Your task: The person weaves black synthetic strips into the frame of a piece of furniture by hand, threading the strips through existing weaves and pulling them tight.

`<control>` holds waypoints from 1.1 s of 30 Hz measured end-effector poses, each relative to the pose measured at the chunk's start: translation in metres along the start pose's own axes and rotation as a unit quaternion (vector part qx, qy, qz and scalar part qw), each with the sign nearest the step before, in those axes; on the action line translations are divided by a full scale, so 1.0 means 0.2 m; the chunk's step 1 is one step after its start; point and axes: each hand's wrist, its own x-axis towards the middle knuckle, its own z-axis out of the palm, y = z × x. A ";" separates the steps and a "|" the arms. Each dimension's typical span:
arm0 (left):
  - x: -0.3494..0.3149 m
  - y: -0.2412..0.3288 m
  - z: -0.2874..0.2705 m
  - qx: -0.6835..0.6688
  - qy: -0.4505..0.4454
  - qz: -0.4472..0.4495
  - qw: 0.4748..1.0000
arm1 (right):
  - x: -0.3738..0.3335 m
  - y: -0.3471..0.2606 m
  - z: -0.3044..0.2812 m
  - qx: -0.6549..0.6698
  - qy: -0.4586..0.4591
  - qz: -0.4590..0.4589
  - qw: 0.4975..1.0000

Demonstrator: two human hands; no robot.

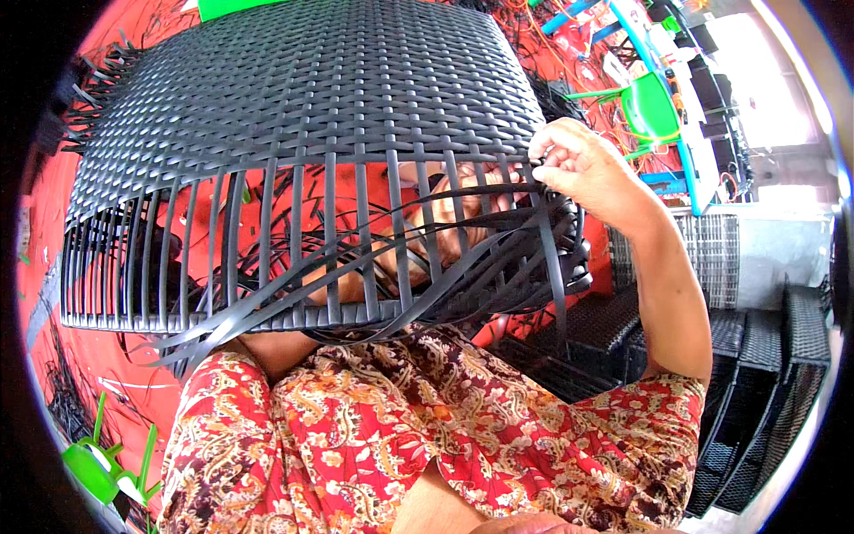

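A large black wicker piece (311, 98) spans my lap, its upper part closely woven in flat plastic strips. Below the weave, bare upright strands run down to a wrapped rail (356, 313). At the right end of the weave, my right hand (578, 165) is closed, thumb and fingers pinching a black strip (485, 190). My left hand (444, 211) is behind the uprights, reached from under the rail. Its fingers look bent near the weave's lower right edge, partly hidden by strands. A bundle of loose black strips (222, 320) trails across the uprights and over the rail.
Cut strips litter the red floor (133, 356). A green chair (93, 472) is at the lower left, another green seat (649, 107) at the upper right beside a blue frame (685, 160). Black wicker pieces (765, 356) are stacked on the right, near a grey woven panel (712, 258).
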 end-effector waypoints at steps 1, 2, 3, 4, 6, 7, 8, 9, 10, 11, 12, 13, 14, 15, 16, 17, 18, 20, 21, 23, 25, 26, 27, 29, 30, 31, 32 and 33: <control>0.00 0.00 -0.01 -0.004 0.002 -0.001 1.000 | -0.01 -0.01 0.00 0.020 -0.002 0.013 1.000; -0.01 -0.01 0.02 -0.001 0.000 0.000 1.000 | -0.02 -0.01 -0.01 0.001 0.004 0.002 1.000; -0.01 -0.01 0.02 -0.001 0.000 -0.001 1.000 | -0.04 -0.01 -0.01 -0.004 0.003 -0.009 1.000; -0.02 -0.01 0.02 -0.002 0.002 0.002 1.000 | -0.04 0.00 -0.01 -0.009 0.000 -0.019 1.000; -0.03 0.00 0.02 -0.001 0.003 0.004 1.000 | -0.03 0.00 0.00 -0.024 0.000 -0.047 0.999; -0.02 -0.01 0.02 -0.002 0.004 0.005 1.000 | -0.03 0.00 0.01 -0.035 0.003 -0.064 0.997; -0.02 -0.01 0.02 -0.004 0.002 0.008 1.000 | -0.03 0.00 0.02 -0.045 0.005 -0.081 0.996; -0.02 -0.01 0.02 -0.004 0.003 0.005 1.000 | -0.04 0.00 0.03 -0.055 0.017 -0.098 0.994; -0.02 -0.02 0.02 -0.004 0.002 0.010 1.000 | -0.04 -0.01 0.04 -0.065 0.029 -0.117 0.991; -0.02 -0.02 0.02 -0.004 0.002 0.013 1.000 | -0.04 -0.02 0.04 -0.076 0.042 -0.135 0.987; -0.02 -0.01 0.02 -0.005 0.002 0.015 1.000 | -0.05 -0.02 0.04 -0.073 0.041 -0.126 0.988; -0.01 -0.02 0.02 -0.005 0.002 0.016 1.000 | -0.05 -0.02 0.05 -0.078 0.043 -0.133 0.987; -0.01 -0.03 0.02 -0.005 0.002 0.017 1.000 | -0.05 -0.03 0.05 -0.083 0.045 -0.140 0.986; -0.01 -0.02 0.02 -0.005 0.000 0.018 1.000 | -0.05 -0.03 0.05 -0.088 0.048 -0.147 0.984; 0.00 -0.03 0.02 -0.007 0.001 0.016 1.000 | -0.05 -0.03 0.05 -0.085 0.051 -0.135 0.986; 0.01 -0.04 0.01 -0.009 0.000 0.015 1.000 | -0.05 -0.04 0.05 -0.082 0.055 -0.123 0.987; 0.02 -0.04 0.01 -0.012 0.000 0.015 1.000 | -0.05 -0.04 0.06 -0.080 0.058 -0.111 0.989; 0.02 -0.04 0.02 -0.009 0.001 0.019 1.000 | -0.06 -0.06 0.06 -0.081 0.069 -0.121 0.987; 0.01 -0.04 0.03 -0.011 0.002 0.021 1.000 | -0.07 -0.06 0.06 -0.082 0.074 -0.126 0.986; 0.02 -0.04 0.02 -0.015 -0.001 0.022 1.000 | -0.08 -0.06 0.06 -0.135 0.094 -0.154 0.974; 0.02 -0.04 0.02 -0.018 0.002 0.026 1.000 | -0.08 -0.05 0.06 -0.148 0.101 -0.167 0.969; 0.02 -0.04 0.02 -0.017 0.004 0.026 0.999 | -0.07 -0.03 0.06 -0.134 0.099 -0.167 0.972; 0.02 -0.04 0.02 -0.018 0.004 0.027 0.999 | -0.07 -0.02 0.06 -0.120 0.096 -0.166 0.974; 0.03 -0.04 0.02 -0.022 0.002 0.026 0.999 | -0.07 0.01 0.08 -0.100 0.091 -0.144 0.980; 0.03 -0.04 0.02 -0.021 0.001 0.028 0.999 | -0.08 0.02 0.09 -0.090 0.088 -0.132 0.983; 0.03 -0.04 0.02 -0.021 0.004 0.030 0.999 | -0.07 0.02 0.09 -0.085 0.090 -0.122 0.985; 0.04 -0.04 0.02 -0.025 0.004 0.032 0.999 | -0.07 0.02 0.10 -0.080 0.093 -0.111 0.986; 0.04 -0.04 0.01 -0.026 0.005 0.028 0.999 | -0.07 0.02 0.11 -0.075 0.096 -0.099 0.988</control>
